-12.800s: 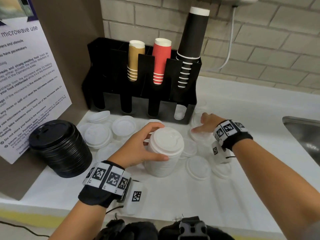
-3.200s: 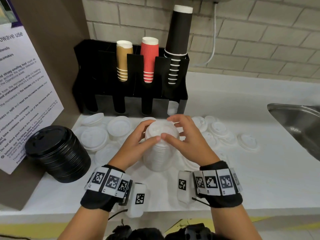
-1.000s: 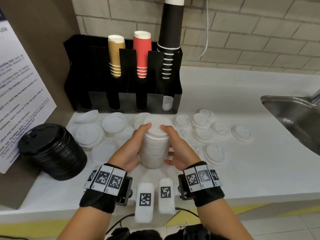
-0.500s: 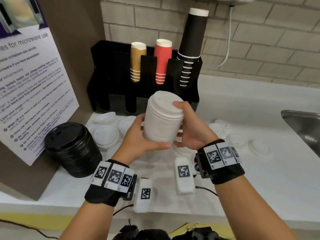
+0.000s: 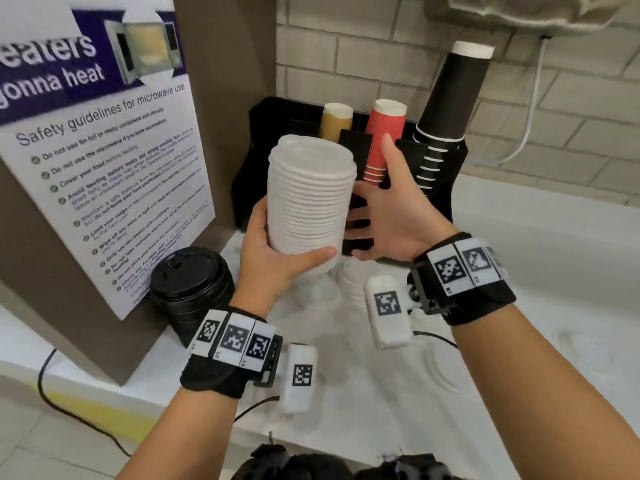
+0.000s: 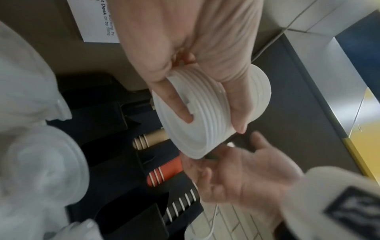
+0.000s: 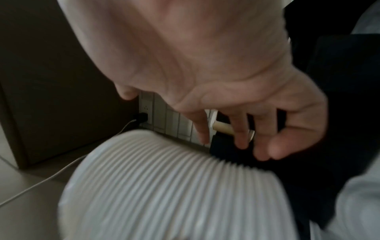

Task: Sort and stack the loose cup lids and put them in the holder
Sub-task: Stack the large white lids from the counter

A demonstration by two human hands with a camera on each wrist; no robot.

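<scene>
A tall stack of white cup lids (image 5: 311,195) is held in the air in front of the black holder (image 5: 446,199). My left hand (image 5: 287,261) grips the stack near its bottom, thumb across the front; in the left wrist view the same stack (image 6: 205,116) sits between its thumb and fingers. My right hand (image 5: 384,216) is just right of the stack, fingers spread and holding nothing. The right wrist view shows its fingers (image 7: 240,129) loose above the ribbed side of the stack (image 7: 174,186). I cannot tell whether it touches the stack.
The holder's slots carry brown cups (image 5: 336,126), red cups (image 5: 384,140) and tall black cups (image 5: 453,105). A stack of black lids (image 5: 190,289) stands by the poster board (image 5: 104,150). Loose white lids (image 5: 581,344) lie on the white counter (image 5: 554,254).
The white stack has been lifted off the counter and raised toward the holder. My right hand has let go of it and opened beside it.
</scene>
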